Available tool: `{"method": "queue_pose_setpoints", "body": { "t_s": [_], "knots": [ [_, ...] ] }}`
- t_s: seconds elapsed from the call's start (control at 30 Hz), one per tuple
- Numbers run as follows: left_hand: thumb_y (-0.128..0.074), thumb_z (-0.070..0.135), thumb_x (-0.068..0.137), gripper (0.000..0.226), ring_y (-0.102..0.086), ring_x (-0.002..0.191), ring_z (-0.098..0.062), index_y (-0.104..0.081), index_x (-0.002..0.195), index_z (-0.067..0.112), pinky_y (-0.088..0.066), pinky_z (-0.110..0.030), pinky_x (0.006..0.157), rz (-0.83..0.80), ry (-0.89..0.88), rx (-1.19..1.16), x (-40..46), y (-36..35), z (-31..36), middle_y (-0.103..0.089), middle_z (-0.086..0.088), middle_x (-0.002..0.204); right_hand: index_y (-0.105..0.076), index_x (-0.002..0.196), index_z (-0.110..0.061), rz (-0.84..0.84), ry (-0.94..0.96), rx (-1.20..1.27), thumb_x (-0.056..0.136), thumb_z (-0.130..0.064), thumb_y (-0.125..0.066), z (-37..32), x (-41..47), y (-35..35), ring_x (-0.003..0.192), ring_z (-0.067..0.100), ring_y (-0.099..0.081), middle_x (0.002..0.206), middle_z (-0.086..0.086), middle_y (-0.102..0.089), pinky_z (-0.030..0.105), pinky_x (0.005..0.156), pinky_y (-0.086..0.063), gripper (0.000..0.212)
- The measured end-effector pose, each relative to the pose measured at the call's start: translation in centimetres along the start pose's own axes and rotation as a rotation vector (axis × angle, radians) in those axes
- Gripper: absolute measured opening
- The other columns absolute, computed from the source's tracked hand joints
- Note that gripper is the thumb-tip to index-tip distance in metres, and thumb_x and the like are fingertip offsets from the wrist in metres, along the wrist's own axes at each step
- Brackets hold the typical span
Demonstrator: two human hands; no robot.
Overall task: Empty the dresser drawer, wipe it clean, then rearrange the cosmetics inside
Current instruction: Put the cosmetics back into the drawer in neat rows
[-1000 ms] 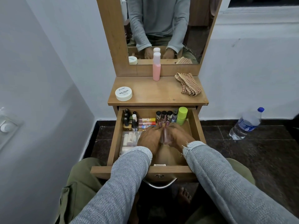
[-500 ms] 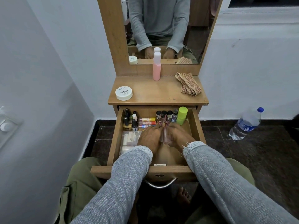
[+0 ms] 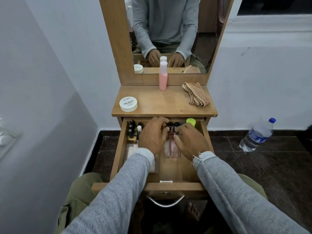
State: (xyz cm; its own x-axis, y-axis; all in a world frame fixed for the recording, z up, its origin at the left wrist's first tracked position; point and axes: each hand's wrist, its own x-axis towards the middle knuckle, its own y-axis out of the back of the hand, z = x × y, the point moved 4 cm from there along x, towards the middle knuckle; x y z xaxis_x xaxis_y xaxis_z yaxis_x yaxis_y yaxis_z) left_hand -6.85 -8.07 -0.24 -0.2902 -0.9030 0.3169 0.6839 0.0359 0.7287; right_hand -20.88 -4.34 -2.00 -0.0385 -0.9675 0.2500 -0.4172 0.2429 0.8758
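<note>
Head view: both hands, left hand (image 3: 154,136) and right hand (image 3: 190,142), fingers curled among small bottles (image 3: 171,125) in open drawer (image 3: 119,154); pinch unclear. Above hands, wooden top (image 3: 162,103) with cloth (image 3: 196,95); dark floor (image 3: 253,166) right.

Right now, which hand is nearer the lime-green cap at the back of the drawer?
Right. The right hand sits just in front of the lime-green cap, fingertips close below it. The left hand is farther left, across the dark-capped bottles.
</note>
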Motion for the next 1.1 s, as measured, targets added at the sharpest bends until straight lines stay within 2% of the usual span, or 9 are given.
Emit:
{"method": "queue_pose_setpoints", "body": {
  "t_s": [0.1,0.17,0.27,0.37,0.53,0.67,0.8,0.93,1.1],
  "knots": [
    [-0.06,0.021,0.092,0.013,-0.062,0.08,-0.011,-0.063,0.105,0.02,-0.055,-0.033,0.077,0.101,0.056,-0.063,4.2,2.2,1.2,-0.065,0.005,0.093,-0.064,0.103,-0.015,0.124,0.006,0.014,0.09,-0.028,-0.057,-0.5,2.6,1.4,0.085,0.016,-0.058,0.101,0.0,-0.058,0.028,0.07,-0.047,0.019],
    [-0.062,0.027,0.092,0.013,-0.061,0.077,-0.01,-0.062,0.103,0.02,-0.054,-0.031,0.073,0.14,0.144,-0.078,6.9,3.2,1.4,-0.065,0.006,0.089,-0.064,0.103,-0.011,0.174,0.028,0.045,0.09,-0.024,-0.057,-1.0,4.3,2.3,0.085,0.018,-0.057,0.099,0.003,-0.058,0.029,0.073,-0.048,0.019],
    [-0.065,0.036,0.089,0.024,-0.061,0.084,-0.016,-0.058,0.106,0.021,-0.051,-0.034,0.077,0.137,0.279,-0.073,10.7,3.3,1.0,-0.063,0.005,0.091,-0.064,0.106,-0.01,0.21,0.022,0.081,0.088,-0.021,-0.058,-1.2,6.7,2.8,0.087,0.02,-0.058,0.1,0.005,-0.06,0.036,0.079,-0.051,0.022],
    [-0.066,0.046,0.085,0.037,-0.058,0.087,-0.019,-0.054,0.11,0.022,-0.047,-0.034,0.076,0.115,0.38,-0.031,13.6,2.1,0.3,-0.061,0.004,0.098,-0.065,0.103,-0.009,0.237,0.03,0.097,0.086,-0.02,-0.059,-1.4,7.7,2.8,0.086,0.021,-0.059,0.098,0.006,-0.06,0.035,0.076,-0.051,0.021],
    [-0.065,0.061,0.074,0.056,-0.066,0.09,-0.019,-0.06,0.113,0.021,-0.046,-0.034,0.067,0.134,0.413,0.015,16.7,0.2,-1.0,-0.067,0.006,0.101,-0.065,0.099,-0.009,0.273,0.033,0.153,0.087,-0.017,-0.061,-1.1,7.4,2.4,0.079,0.019,-0.058,0.094,0.005,-0.06,0.036,0.071,-0.054,0.016],
    [-0.066,0.058,0.076,0.057,-0.065,0.092,-0.024,-0.056,0.114,0.018,-0.044,-0.035,0.069,0.164,0.447,0.018,17.7,-0.2,-1.2,-0.068,0.0,0.103,-0.066,0.098,-0.009,0.277,0.042,0.167,0.087,-0.018,-0.061,-0.5,7.1,2.3,0.077,0.017,-0.059,0.093,0.004,-0.062,0.036,0.071,-0.054,0.016],
    [-0.067,0.044,0.081,0.042,-0.063,0.092,-0.025,-0.056,0.111,0.017,-0.045,-0.034,0.073,0.189,0.441,-0.044,18.0,-0.3,-1.4,-0.067,-0.001,0.103,-0.066,0.1,-0.01,0.286,0.037,0.166,0.086,-0.018,-0.063,0.2,6.7,2.6,0.081,0.018,-0.061,0.095,0.004,-0.063,0.036,0.072,-0.054,0.017],
    [-0.067,0.031,0.083,0.031,-0.064,0.093,-0.021,-0.062,0.108,0.013,-0.051,-0.034,0.079,0.186,0.343,-0.167,17.1,0.5,-1.2,-0.068,-0.001,0.102,-0.066,0.102,-0.009,0.32,0.024,0.188,0.085,-0.017,-0.064,0.3,6.4,3.1,0.083,0.017,-0.06,0.096,0.004,-0.063,0.034,0.073,-0.053,0.018],
    [-0.064,0.024,0.088,0.026,-0.065,0.096,-0.014,-0.064,0.11,0.011,-0.053,-0.032,0.086,0.088,0.187,-0.331,13.5,2.4,0.2,-0.069,0.0,0.104,-0.064,0.108,-0.014,0.344,-0.125,0.455,0.09,-0.025,-0.062,0.4,6.3,4.6,0.086,0.005,-0.058,0.104,-0.003,-0.061,0.014,0.072,-0.047,0.021]
  ]
}}
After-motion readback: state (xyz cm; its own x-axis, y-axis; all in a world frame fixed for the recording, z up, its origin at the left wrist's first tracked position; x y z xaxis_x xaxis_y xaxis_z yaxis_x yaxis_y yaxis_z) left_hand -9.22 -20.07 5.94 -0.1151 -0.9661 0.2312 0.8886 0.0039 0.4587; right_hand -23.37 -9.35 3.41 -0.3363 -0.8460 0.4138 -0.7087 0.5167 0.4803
